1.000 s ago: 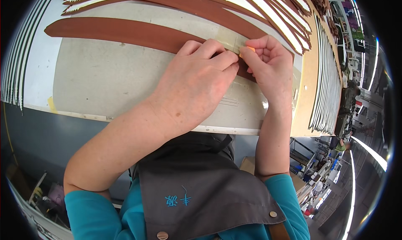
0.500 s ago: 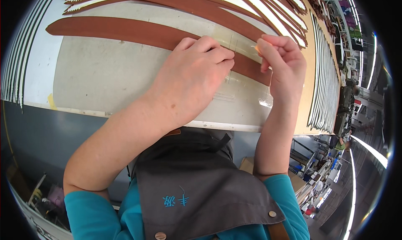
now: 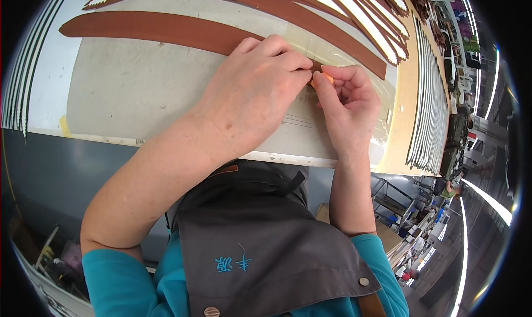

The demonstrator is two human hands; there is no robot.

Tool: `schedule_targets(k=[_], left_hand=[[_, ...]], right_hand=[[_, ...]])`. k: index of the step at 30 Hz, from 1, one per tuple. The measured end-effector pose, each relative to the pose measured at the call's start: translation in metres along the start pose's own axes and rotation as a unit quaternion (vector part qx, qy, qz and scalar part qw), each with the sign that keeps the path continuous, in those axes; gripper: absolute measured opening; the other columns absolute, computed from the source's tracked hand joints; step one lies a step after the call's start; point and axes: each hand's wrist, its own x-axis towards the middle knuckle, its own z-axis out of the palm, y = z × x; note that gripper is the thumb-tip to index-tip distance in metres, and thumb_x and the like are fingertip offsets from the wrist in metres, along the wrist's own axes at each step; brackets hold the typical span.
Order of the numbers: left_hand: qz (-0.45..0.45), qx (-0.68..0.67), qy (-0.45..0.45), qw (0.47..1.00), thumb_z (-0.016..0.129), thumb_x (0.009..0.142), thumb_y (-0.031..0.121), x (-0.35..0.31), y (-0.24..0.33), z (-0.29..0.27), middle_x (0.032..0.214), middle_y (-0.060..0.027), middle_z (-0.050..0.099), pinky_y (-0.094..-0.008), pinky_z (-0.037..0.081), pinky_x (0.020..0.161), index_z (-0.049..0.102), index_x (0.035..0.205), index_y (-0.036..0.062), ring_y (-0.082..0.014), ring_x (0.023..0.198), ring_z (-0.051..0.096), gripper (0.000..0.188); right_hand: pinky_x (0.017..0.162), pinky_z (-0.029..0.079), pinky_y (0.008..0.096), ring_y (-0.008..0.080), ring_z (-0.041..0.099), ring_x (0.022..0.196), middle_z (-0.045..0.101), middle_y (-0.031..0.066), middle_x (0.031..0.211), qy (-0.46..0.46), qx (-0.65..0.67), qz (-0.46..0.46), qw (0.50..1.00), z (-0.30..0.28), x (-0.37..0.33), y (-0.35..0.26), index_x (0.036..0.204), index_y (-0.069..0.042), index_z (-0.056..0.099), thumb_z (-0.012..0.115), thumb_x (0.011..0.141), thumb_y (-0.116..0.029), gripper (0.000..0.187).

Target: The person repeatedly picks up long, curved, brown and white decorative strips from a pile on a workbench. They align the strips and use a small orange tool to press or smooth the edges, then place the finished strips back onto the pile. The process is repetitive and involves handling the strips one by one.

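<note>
A long brown leather-like strip [image 3: 145,29] with a pointed left end lies across the work table. My left hand [image 3: 252,95] rests over its right portion, fingers bent and closed on it. Close beside those fingertips, my right hand [image 3: 350,104] pinches a small orange piece [image 3: 327,79] against the strip; the kind of piece is too small to make out. My hands cover most of the strip's right end. Beyond them lies a second brown strip [image 3: 338,34], running down to the right.
At the far side lie several white-and-brown strips with jagged ends [image 3: 377,40]. Rows of thin pale strips stand at the right [image 3: 426,106] and dark-and-white ones at the left [image 3: 27,68]. The table's front edge [image 3: 119,140] runs before my apron [image 3: 271,234].
My right hand has moved left and slightly down, bringing the orange piece to the strip beside my left fingertips. The left hand stays nearly in place; the strip's left part sits slightly higher in view.
</note>
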Motion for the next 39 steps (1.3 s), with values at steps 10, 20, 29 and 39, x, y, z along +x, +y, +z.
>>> schedule_targets(k=[10,20,29,39], left_hand=[[-0.006,-0.010,0.007,1.000,0.068,0.085,0.002,0.000,0.001,0.002,0.119,-0.0029,0.071,-0.0403,0.047,0.094,0.075,0.110,0.0018,-0.0247,0.113,0.061,0.026],[-0.003,-0.027,0.002,1.000,0.067,0.087,0.002,0.002,-0.001,0.002,0.120,-0.0027,0.071,-0.0419,0.048,0.096,0.076,0.111,0.0040,-0.0270,0.114,0.061,0.025],[-0.004,0.003,-0.033,0.999,0.067,0.092,0.006,0.004,-0.003,-0.004,0.123,-0.0060,0.071,-0.0420,0.048,0.102,0.075,0.115,0.0033,-0.0283,0.117,0.061,0.025],[-0.035,0.141,-0.201,0.969,0.077,0.085,0.008,0.068,0.035,0.001,0.108,-0.0126,0.065,-0.0466,0.055,0.080,0.065,0.113,0.0006,-0.0356,0.095,0.067,0.031]], right_hand=[[0.055,0.046,0.0194,0.0013,0.055,0.059,0.064,-0.0017,0.068,0.022,-0.078,-0.061,0.995,0.002,0.000,0.010,0.093,-0.002,0.068,0.078,0.090,-0.004,0.011],[0.057,0.048,0.0214,0.0031,0.059,0.060,0.066,0.0004,0.068,0.016,-0.058,-0.032,0.998,0.001,0.000,0.005,0.093,-0.002,0.069,0.077,0.090,-0.005,0.009],[0.064,0.052,0.0193,0.0045,0.066,0.073,0.074,0.0010,0.086,0.072,0.020,0.007,0.997,-0.073,0.001,0.020,0.108,-0.003,0.071,0.076,0.095,-0.010,0.016],[0.063,0.045,0.0171,0.0034,0.059,0.070,0.071,0.0011,0.087,0.293,-0.137,0.052,0.945,-0.213,-0.045,0.106,0.113,-0.001,0.073,0.075,0.098,-0.018,0.022]])
